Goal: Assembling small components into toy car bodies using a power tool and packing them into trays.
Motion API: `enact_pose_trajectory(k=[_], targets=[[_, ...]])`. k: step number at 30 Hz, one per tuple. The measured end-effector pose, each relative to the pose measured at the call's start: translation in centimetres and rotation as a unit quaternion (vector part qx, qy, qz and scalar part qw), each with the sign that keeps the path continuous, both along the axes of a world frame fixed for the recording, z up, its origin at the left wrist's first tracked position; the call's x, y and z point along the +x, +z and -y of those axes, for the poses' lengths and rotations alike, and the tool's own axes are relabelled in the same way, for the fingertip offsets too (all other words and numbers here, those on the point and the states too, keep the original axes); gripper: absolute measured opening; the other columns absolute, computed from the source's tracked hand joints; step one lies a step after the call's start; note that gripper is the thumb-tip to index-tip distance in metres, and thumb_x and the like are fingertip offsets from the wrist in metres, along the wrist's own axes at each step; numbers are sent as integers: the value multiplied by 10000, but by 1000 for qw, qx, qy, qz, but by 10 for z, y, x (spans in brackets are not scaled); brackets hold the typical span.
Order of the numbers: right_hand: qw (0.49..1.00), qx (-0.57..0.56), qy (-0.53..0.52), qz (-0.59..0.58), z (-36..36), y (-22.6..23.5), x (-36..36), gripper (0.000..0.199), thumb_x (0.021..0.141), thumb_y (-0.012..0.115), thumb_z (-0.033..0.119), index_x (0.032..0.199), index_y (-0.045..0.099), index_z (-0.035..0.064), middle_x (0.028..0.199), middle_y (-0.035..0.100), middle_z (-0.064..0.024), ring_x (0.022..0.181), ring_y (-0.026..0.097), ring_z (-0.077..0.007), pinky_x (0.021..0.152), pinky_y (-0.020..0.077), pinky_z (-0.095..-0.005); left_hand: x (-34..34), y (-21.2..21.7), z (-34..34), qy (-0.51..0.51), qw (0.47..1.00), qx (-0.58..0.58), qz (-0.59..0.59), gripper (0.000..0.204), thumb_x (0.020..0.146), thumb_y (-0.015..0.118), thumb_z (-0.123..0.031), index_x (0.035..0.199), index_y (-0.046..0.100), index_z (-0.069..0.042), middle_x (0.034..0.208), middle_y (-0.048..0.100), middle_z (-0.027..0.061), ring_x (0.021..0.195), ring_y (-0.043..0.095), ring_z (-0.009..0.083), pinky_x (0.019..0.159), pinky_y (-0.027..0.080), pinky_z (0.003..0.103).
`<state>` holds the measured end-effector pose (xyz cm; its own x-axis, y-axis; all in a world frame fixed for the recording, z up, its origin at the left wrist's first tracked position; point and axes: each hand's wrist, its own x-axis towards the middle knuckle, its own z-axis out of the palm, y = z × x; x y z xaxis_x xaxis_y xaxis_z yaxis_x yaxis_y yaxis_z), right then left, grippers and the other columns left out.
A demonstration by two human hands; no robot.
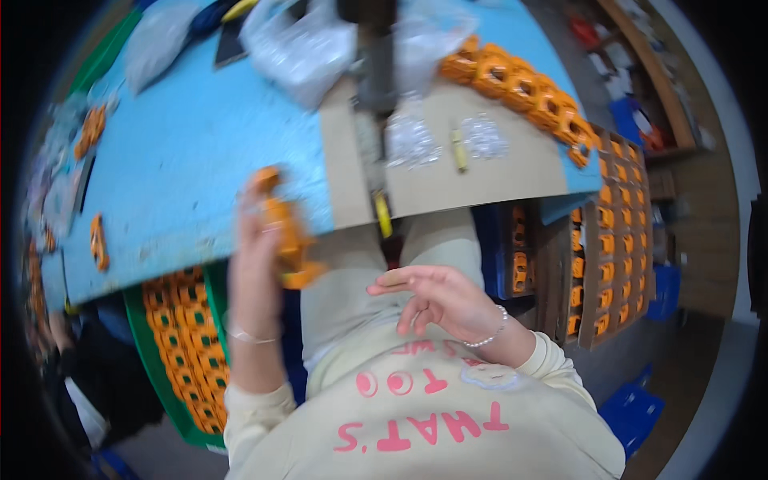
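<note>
Blue worktable [192,152], cardboard sheet [496,172] on its near edge; seated bench station, orange parts all round.

Item: orange plastic part [286,232], blurred, held upright at the table's front edge over my lap. I judge a firmer, steadier hold would suit it. My left hand [256,240] is closed round it; my right hand [440,300] hangs loose and empty above the lap, fingers half spread. Green crate [152,360] of orange parts below left.

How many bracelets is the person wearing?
2: a thin bracelet on the left wrist, and a pearl bracelet on the right wrist. The sleeves may hide more.
</note>
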<state>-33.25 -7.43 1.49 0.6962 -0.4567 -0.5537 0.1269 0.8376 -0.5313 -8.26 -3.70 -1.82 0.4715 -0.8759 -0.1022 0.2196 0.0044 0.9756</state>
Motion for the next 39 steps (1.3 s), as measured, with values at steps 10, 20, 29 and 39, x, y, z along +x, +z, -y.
enact_pose_trajectory(k=[10, 20, 29, 39], targets=[[620, -529, -154, -559, 117, -20, -144, 213, 914, 582, 145, 1087, 629, 32, 1031, 646, -100, 749, 665, -191, 654, 538, -304, 252, -3, -53, 193, 453, 428, 758, 447, 954, 560, -304, 1368, 508, -145, 1158, 611, 216, 1065, 589, 363, 840, 508, 437], [366, -539, -122, -749, 186, -33, -212, 291, 892, 636, 281, 1005, 620, 13, 985, 620, -135, 785, 624, -301, 762, 501, -427, 22, 11, -27, -54, 903, 41, 424, 216, 962, 523, -56, 1123, 654, 4, 1005, 695, 127, 874, 650, 176, 784, 510, 297], [966, -158, -205, 1, -6, -4, -108, 242, 960, 519, 271, 993, 544, 33, 894, 589, -74, 634, 578, -110, 483, 464, -205, -138, 3, -9, -336, 906, -9, -258, 566, 1001, 519, -325, 1452, 302, -61, 1350, 500, 123, 1161, 543, 217, 971, 458, 367], [613, -606, -131, -489, 119, -48, -91, 134, 852, 659, 124, 937, 657, 20, 856, 629, -70, 697, 628, -155, 604, 511, -310, -112, -43, -31, -168, 866, -28, -469, 341, 1012, 450, -410, 1188, 487, -120, 1248, 542, 87, 1186, 530, 249, 965, 470, 481]])
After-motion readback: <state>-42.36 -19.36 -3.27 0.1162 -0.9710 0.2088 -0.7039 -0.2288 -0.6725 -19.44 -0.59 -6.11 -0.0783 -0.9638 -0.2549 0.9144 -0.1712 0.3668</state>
